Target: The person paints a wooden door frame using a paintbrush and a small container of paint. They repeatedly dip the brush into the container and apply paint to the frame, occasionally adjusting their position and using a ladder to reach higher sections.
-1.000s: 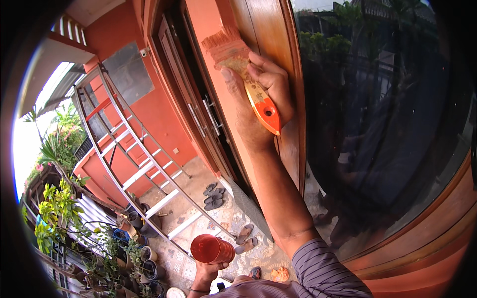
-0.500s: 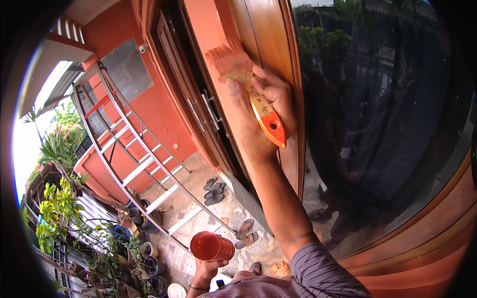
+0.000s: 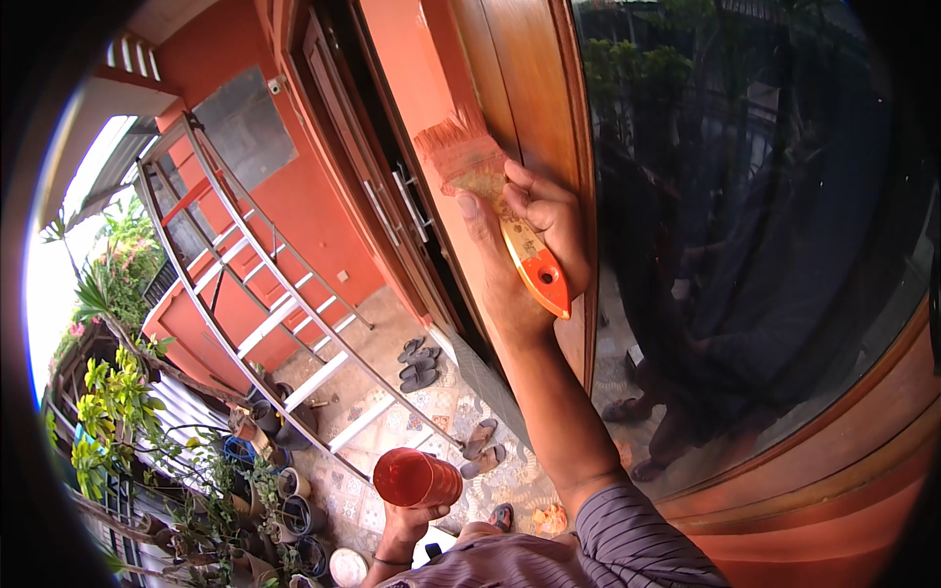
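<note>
Sliding lower along the orange wall strip (image 3: 400,59), the right hand (image 3: 504,277) is bringing the paintbrush (image 3: 521,237) down.
Its forearm (image 3: 559,412) is reaching up and forward, fingers gripping the brush, thumb lying on its near face, bristles (image 3: 453,149) fanning against the strip beside the wooden frame (image 3: 529,88); the left hand (image 3: 408,519) is holding a red cup (image 3: 420,480) low, fingers curling around its lower side.

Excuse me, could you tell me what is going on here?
A person's right hand grips a wide paintbrush, its bristles spread against an orange-red strip of wall beside a wooden frame. Their left hand holds a red cup lower down, with its mouth facing up. A metal ladder stands to the left, and sandals lie on the tiled floor.
</note>
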The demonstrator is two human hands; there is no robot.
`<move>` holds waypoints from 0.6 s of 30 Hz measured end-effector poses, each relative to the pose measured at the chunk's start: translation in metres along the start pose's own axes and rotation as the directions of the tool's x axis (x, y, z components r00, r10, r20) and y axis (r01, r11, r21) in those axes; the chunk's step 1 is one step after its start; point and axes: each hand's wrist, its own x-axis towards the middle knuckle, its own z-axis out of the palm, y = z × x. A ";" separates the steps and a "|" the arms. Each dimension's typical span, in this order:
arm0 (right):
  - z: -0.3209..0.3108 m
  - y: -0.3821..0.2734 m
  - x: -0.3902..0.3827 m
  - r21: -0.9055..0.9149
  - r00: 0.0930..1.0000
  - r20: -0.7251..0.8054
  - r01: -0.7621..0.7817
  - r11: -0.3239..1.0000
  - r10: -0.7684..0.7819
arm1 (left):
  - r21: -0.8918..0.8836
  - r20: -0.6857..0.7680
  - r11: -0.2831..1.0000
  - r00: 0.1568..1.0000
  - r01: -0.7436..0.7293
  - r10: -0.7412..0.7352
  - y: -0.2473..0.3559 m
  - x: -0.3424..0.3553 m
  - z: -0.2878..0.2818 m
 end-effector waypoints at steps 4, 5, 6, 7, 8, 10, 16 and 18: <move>-0.010 -0.003 -0.009 -0.025 1.000 0.022 -0.014 1.000 0.015 | -0.010 0.007 1.000 1.000 0.014 -0.014 0.001 -0.001 0.003; -0.013 -0.002 -0.011 -0.029 1.000 0.025 -0.014 0.999 0.015 | -0.010 0.007 1.000 1.000 0.016 -0.016 0.000 -0.001 0.003; -0.015 -0.002 -0.013 -0.033 0.999 0.028 -0.015 0.999 0.016 | -0.004 0.011 1.000 1.000 0.014 -0.014 0.001 -0.002 0.003; -0.016 -0.002 -0.016 -0.008 0.999 0.024 -0.029 1.000 0.030 | 0.002 0.015 1.000 1.000 0.012 -0.012 0.001 -0.002 0.004; -0.018 -0.003 -0.018 0.018 0.999 0.020 -0.044 0.999 0.044 | 0.007 0.019 1.000 1.000 0.010 -0.010 0.001 -0.002 0.004; -0.021 -0.005 -0.023 0.038 0.998 0.021 -0.064 0.997 0.063 | 0.009 0.016 1.000 1.000 0.010 -0.010 0.000 -0.004 0.004; -0.041 -0.011 -0.036 -0.068 0.994 0.074 -0.074 0.995 0.079 | 0.028 0.029 1.000 1.000 -0.002 0.001 -0.002 -0.004 0.004; -0.047 -0.015 -0.040 -0.118 0.993 0.092 -0.067 0.991 0.079 | 0.034 0.033 0.999 0.999 -0.002 0.000 -0.004 -0.005 0.003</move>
